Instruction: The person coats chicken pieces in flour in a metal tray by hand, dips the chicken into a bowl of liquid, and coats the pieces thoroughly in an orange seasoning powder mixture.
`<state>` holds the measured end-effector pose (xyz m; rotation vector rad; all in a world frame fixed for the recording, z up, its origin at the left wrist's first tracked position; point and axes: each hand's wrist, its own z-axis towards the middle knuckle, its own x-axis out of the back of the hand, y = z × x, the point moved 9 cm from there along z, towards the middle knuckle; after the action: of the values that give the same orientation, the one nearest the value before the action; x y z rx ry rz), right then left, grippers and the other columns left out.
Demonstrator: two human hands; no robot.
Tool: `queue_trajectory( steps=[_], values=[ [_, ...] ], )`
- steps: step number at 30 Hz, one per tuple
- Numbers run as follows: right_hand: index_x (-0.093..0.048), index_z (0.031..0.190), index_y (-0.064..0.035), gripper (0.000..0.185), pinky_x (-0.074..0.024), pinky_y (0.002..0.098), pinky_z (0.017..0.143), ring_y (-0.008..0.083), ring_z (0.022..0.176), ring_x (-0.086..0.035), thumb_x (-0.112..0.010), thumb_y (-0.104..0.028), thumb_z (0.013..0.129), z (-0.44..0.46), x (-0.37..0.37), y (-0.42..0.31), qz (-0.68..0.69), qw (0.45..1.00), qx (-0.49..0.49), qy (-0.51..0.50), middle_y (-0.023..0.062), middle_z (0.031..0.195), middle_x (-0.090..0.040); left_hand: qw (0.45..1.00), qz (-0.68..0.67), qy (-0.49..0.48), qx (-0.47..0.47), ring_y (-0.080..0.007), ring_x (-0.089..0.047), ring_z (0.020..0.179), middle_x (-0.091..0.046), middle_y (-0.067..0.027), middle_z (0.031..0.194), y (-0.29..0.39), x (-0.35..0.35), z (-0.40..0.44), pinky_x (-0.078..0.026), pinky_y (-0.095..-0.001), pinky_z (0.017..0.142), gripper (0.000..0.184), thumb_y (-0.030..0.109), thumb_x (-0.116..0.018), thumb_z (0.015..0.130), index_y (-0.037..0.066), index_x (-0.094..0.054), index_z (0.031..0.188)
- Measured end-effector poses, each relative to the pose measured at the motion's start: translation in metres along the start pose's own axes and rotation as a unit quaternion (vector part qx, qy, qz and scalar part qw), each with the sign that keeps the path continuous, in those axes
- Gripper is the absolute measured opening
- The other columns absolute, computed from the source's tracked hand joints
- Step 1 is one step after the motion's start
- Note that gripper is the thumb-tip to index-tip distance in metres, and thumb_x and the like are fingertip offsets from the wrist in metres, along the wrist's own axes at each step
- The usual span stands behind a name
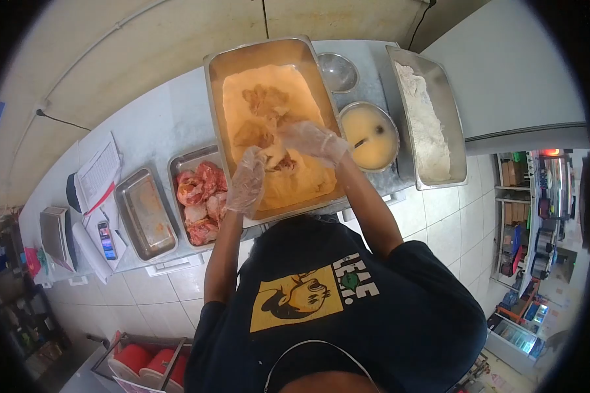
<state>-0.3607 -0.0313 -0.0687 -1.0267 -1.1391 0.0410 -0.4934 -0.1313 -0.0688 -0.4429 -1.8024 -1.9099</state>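
A deep steel pan (214, 85) of orange-tan breading powder (236, 88) lies in front of me. Both hands wear clear plastic gloves. At the pan's left near side, my left hand (248, 180) has its fingers closed on a pale, powder-dusted piece of meat (277, 159). My right hand (313, 141) reaches over the powder from the right, close above that piece; its fingers are blurred, so its grip is unclear. Coated meat pieces (265, 99) lie farther back in the powder, and another coated piece (252, 134) sits nearer my left hand.
Left of the pan stand a tray of raw meat (203, 196), a stained steel tray (145, 213), papers (98, 173), a phone (106, 241) and a scale (58, 237). To the right are a bowl of yellow liquid (368, 136), a small steel bowl (338, 72) and a white flour pan (429, 124).
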Motion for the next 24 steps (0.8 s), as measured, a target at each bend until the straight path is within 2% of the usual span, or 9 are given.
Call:
queue_trajectory(
  steps=[1,8,9,10,12,14,17,19,24],
  values=[
    [-0.063,0.113,-0.0014,0.036,-0.0536,0.0324,0.079,0.0220,0.083,-0.065,-0.066,-0.022,0.083,-0.014,-0.002,0.009,0.121,0.982,-0.140,-0.042,0.0107,0.099,-0.069,0.999,-0.042,0.010,0.021,-0.0323,-0.058,0.084,-0.058,-0.0156,0.093,-0.013,-0.003,0.003,-0.046,-0.0379,0.075,0.019,0.018,-0.046,0.099,0.004,-0.052,0.108],
    [-0.066,0.105,0.0007,0.033,-0.0535,0.0278,0.060,0.0152,0.070,-0.064,-0.073,-0.009,0.074,-0.060,-0.014,0.060,0.490,0.823,-0.246,0.148,0.0088,0.089,-0.069,0.980,-0.176,-0.036,0.090,-0.0210,-0.055,0.074,-0.055,-0.0089,0.084,-0.005,-0.028,0.026,-0.044,-0.0326,0.067,0.011,0.013,-0.048,0.096,0.007,-0.055,0.102],
    [-0.067,0.102,-0.0006,0.031,-0.0521,0.0300,0.063,0.0157,0.072,-0.063,-0.074,-0.012,0.074,-0.061,0.000,0.063,0.382,0.871,-0.268,0.155,0.0067,0.088,-0.068,0.980,-0.174,-0.043,0.091,-0.0210,-0.055,0.074,-0.055,-0.0089,0.084,-0.021,-0.039,0.024,-0.044,-0.0326,0.067,0.011,0.013,-0.048,0.096,0.007,-0.055,0.102],
    [-0.069,0.099,-0.0018,0.028,-0.0507,0.0322,0.066,0.0163,0.075,-0.062,-0.075,-0.015,0.074,-0.064,0.015,0.062,0.268,0.906,-0.288,0.159,0.0046,0.086,-0.067,0.992,0.081,0.035,-0.090,-0.0219,-0.056,0.076,-0.057,-0.0095,0.085,-0.019,-0.040,0.019,-0.045,-0.0334,0.067,0.011,0.010,-0.048,0.094,0.007,-0.056,0.101],
    [-0.068,0.097,-0.0032,0.027,-0.0500,0.0321,0.065,0.0164,0.073,-0.062,-0.075,-0.016,0.074,-0.069,0.046,0.036,0.194,0.920,-0.285,0.187,0.0055,0.083,-0.067,0.900,0.323,0.108,-0.272,-0.0228,-0.057,0.078,-0.059,-0.0100,0.086,0.016,-0.051,0.004,-0.046,-0.0342,0.067,0.012,0.008,-0.049,0.092,0.007,-0.058,0.100],
    [-0.068,0.094,-0.0045,0.025,-0.0492,0.0320,0.063,0.0166,0.072,-0.062,-0.074,-0.018,0.074,-0.072,0.063,0.031,0.115,0.931,-0.276,0.211,0.0064,0.080,-0.066,0.889,0.395,-0.203,-0.112,-0.0288,-0.060,0.090,-0.062,-0.0124,0.094,-0.017,-0.104,0.012,-0.049,-0.0398,0.079,0.025,0.013,-0.054,0.087,0.007,-0.059,0.111],
    [-0.066,0.092,-0.0064,0.026,-0.0493,0.0363,0.066,0.0234,0.076,-0.064,-0.074,-0.022,0.073,-0.076,0.077,0.030,-0.004,0.943,-0.242,0.226,0.0121,0.080,-0.065,0.921,0.224,-0.188,-0.259,-0.0324,-0.052,0.121,-0.056,-0.0196,0.125,0.031,-0.132,-0.001,-0.044,-0.0458,0.099,0.061,0.025,-0.061,0.078,0.001,-0.048,0.133],
    [-0.065,0.090,-0.0067,0.028,-0.0492,0.0414,0.071,0.0326,0.081,-0.063,-0.075,-0.026,0.072,-0.074,0.086,0.009,-0.160,0.945,-0.213,0.191,0.0169,0.083,-0.065,0.897,0.321,-0.216,-0.214,-0.0332,-0.054,0.119,-0.057,-0.0203,0.123,0.052,-0.152,-0.002,-0.043,-0.0482,0.099,0.066,0.030,-0.063,0.075,0.001,-0.049,0.133],
    [-0.062,0.088,-0.0061,0.029,-0.0479,0.0449,0.074,0.0376,0.083,-0.061,-0.072,-0.026,0.070,-0.081,0.088,0.014,-0.142,0.944,-0.220,0.199,0.0189,0.084,-0.064,0.852,0.463,-0.190,-0.153,-0.0329,-0.057,0.112,-0.062,-0.0203,0.112,0.029,-0.191,0.009,-0.042,-0.0528,0.094,0.067,0.038,-0.068,0.070,0.006,-0.053,0.128]
  ],
)
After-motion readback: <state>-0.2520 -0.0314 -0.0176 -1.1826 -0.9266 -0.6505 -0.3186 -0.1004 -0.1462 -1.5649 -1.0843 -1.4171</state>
